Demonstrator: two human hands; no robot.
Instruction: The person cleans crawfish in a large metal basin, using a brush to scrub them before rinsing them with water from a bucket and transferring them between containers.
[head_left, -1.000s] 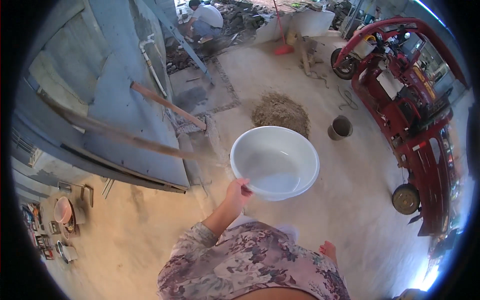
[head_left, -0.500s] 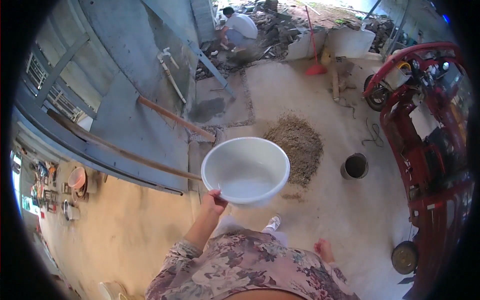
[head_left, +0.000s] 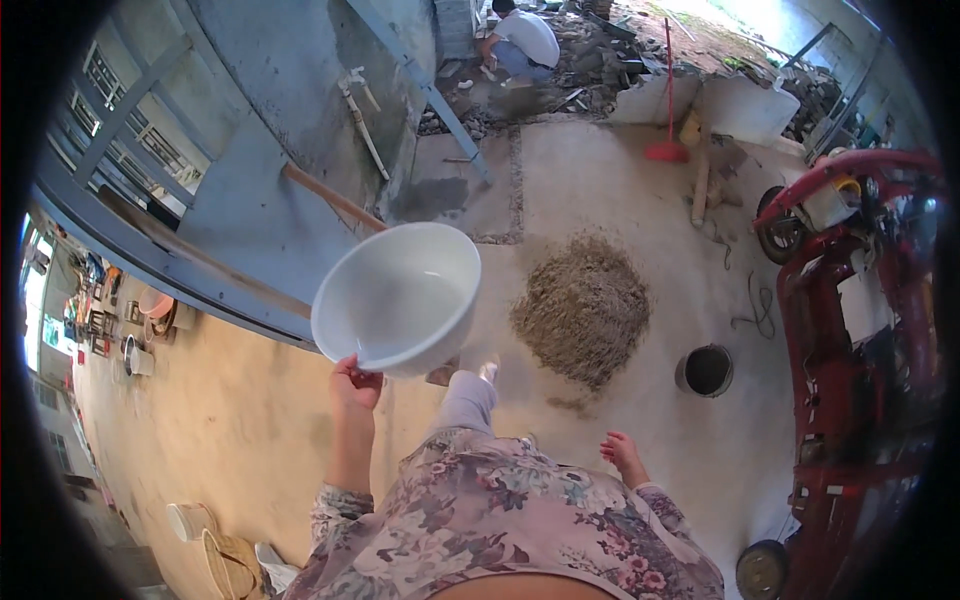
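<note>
You hold a white basin (head_left: 398, 297) by its near rim in your left hand (head_left: 354, 384); the grip is pinched on that rim, thumb over the lip and fingers hidden beneath. The basin hangs in the air in front of you at about chest height, tilted so its mouth faces up and toward you. A shallow pool of clear water lies in its bottom and nothing else shows inside.

Your right hand (head_left: 624, 456) hangs at your side with nothing in it, fingers loosely curled and apart.

Ahead and to the right of the basin, a heap of brown sand (head_left: 581, 308) sits on the concrete floor (head_left: 590, 180). It looks dry and unmixed, with no wet patch that you can see on it. A dark bucket (head_left: 706, 370) stands near the heap's right side, apart from it. One foot is stepping forward just below the basin.

As far as this shows, the water is fetched and carried close to the heap; none has been poured on it, so the basin is yet to be emptied.

Farther off, a long wooden handle (head_left: 333, 198) leans against the blue wall (head_left: 270, 130) on the left, a red vehicle (head_left: 860, 300) stands on the right, and another person (head_left: 520, 45) crouches among rubble at the far end.
</note>
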